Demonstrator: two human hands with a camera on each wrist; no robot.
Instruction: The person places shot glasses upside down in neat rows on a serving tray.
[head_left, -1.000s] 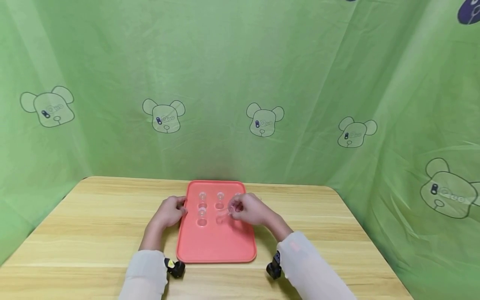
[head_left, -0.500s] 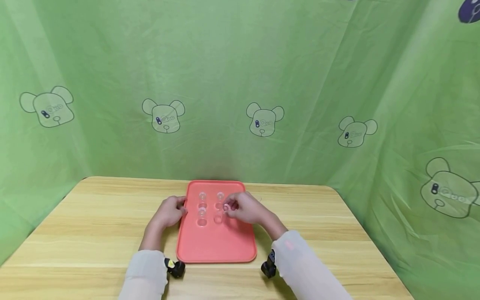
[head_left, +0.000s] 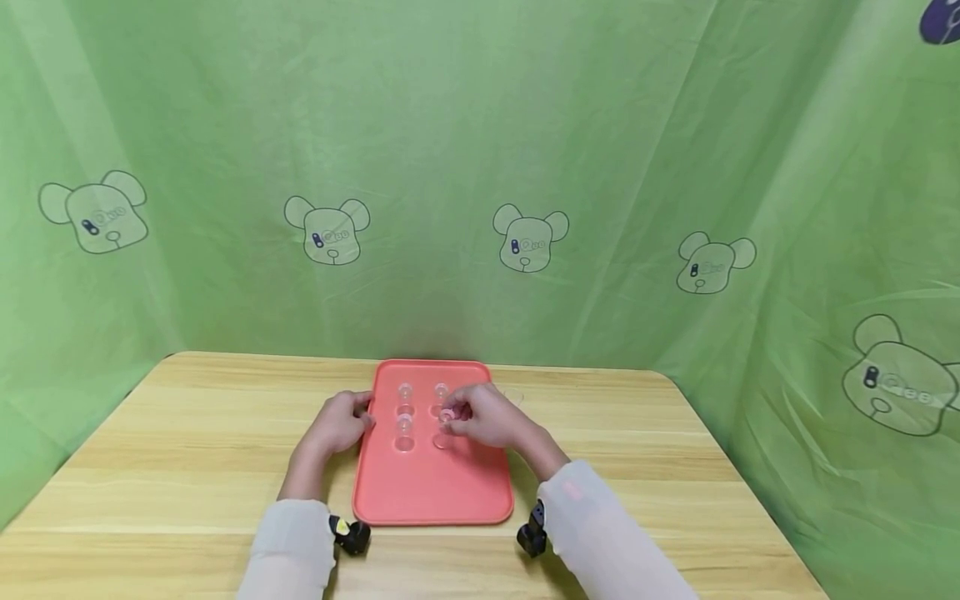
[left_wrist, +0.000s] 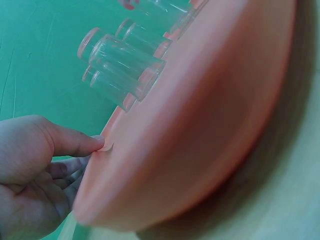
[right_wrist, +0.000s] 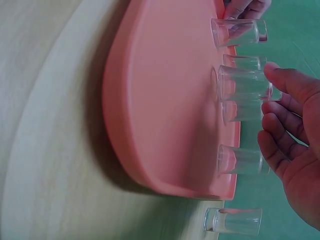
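My right hand [head_left: 491,415] pinches the base end of a clear shot glass [right_wrist: 240,82], which is upside down over the red tray [head_left: 433,492]. Whether its rim touches the tray, I cannot tell. Left of it in the head view stands another upturned shot glass [head_left: 404,433]. Behind are two more, at the back left [head_left: 405,400] and back middle [head_left: 441,390]. A further glass [right_wrist: 242,160] on the tray, hidden by my right hand in the head view, shows in the right wrist view. My left hand [left_wrist: 37,170] holds the tray's left edge, thumb on its rim.
One clear glass [right_wrist: 232,221] stands off the tray on the wooden table [head_left: 637,467], just past its right side. A green curtain [head_left: 435,150] printed with bear heads hangs behind and beside the table.
The right hand has moved slightly left with the glass, which has gone from tilted to about upright, base up. My left hand has kept its place on the tray's edge.
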